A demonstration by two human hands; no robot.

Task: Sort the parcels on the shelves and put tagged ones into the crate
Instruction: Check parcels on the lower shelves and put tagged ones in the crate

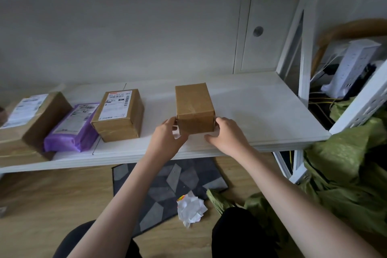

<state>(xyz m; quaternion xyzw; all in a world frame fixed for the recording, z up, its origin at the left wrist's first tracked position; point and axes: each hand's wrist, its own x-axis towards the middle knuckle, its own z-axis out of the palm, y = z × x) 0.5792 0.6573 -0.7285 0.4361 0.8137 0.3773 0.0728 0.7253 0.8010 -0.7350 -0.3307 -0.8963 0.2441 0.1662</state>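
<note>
Shelf (pixel 251 107): white board, long, with a seam line near the left part; another white board overhead; pale wall behind.
Plain box (pixel 194 109): brown, taped, no label showing; stands near the shelf's front edge, about mid-length, apart from the other parcels.
Left hand (pixel 167 134): grips the plain box's lower left corner, thumb at the front, fingers curled round the side.
Right hand (pixel 228 134): holds the lower right corner, fingers bent against the side, thumb low at the front.
Labelled box (pixel 118 114): brown, white tag on top; left of the plain box, near the front edge.
Purple bag (pixel 73 128): mailer with a printed tag; just beside the labelled box, leaning on it.
Large box (pixel 31 121): brown, white tag on top; at the shelf's left end, touching the purple bag.
Frame (pixel 303 52): white metal uprights and a slanted brace at the shelf's right end.
Power strip (pixel 351 65): white tower with cables, beyond the frame.
Green sacks (pixel 345 163): crumpled, heaped at the right, below the shelf's right corner.
Floor (pixel 41 205): light wood.
Mat (pixel 167 186): grey geometric pattern, under the shelf's front edge.
Paper (pixel 191 208): crumpled white ball at the mat's near edge.
</note>
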